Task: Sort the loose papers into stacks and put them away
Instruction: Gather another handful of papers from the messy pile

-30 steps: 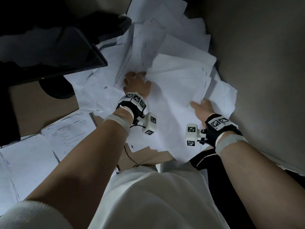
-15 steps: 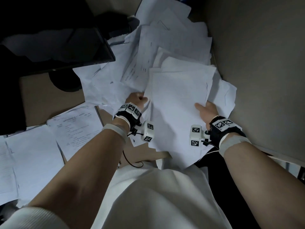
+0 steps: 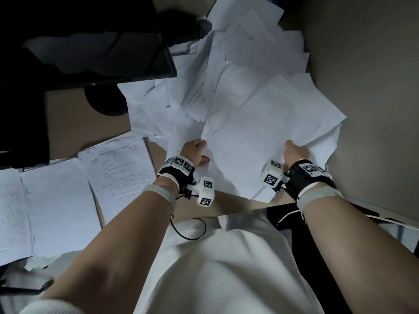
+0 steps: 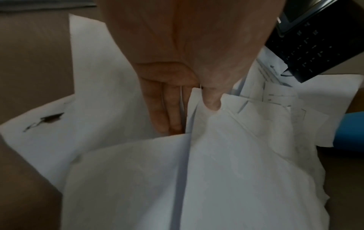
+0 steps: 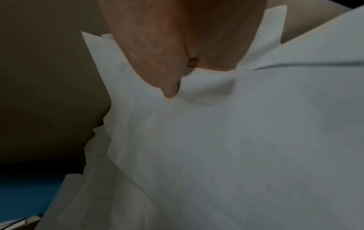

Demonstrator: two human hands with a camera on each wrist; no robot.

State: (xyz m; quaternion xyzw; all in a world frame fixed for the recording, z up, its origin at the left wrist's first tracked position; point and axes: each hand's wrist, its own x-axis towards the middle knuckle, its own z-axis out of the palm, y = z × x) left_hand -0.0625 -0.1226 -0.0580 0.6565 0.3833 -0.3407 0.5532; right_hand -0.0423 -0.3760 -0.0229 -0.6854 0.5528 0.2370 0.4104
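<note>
A bundle of white sheets (image 3: 260, 137) lies between my two hands over the desk's near edge. My left hand (image 3: 197, 152) pinches its left edge, thumb on top and fingers underneath, as the left wrist view shows at the bundle (image 4: 226, 155) and hand (image 4: 189, 101). My right hand (image 3: 294, 151) grips the right edge, thumb pressed onto the top sheet (image 5: 226, 140), hand (image 5: 171, 87). Behind the bundle a loose heap of papers (image 3: 238, 53) spreads toward the wall. Printed sheets (image 3: 118, 168) and a flat stack (image 3: 45, 207) lie at the left.
A dark monitor (image 3: 90, 48) on its round base (image 3: 106, 100) stands at the back left. A wall (image 3: 367, 87) closes the right side. A black desk phone (image 4: 319, 43) shows in the left wrist view, and something blue (image 4: 350, 130) beyond the papers.
Both hands have drawn the bundle of sheets toward me, off the heap, and the left hand has shifted from the heap's middle to the bundle's left edge.
</note>
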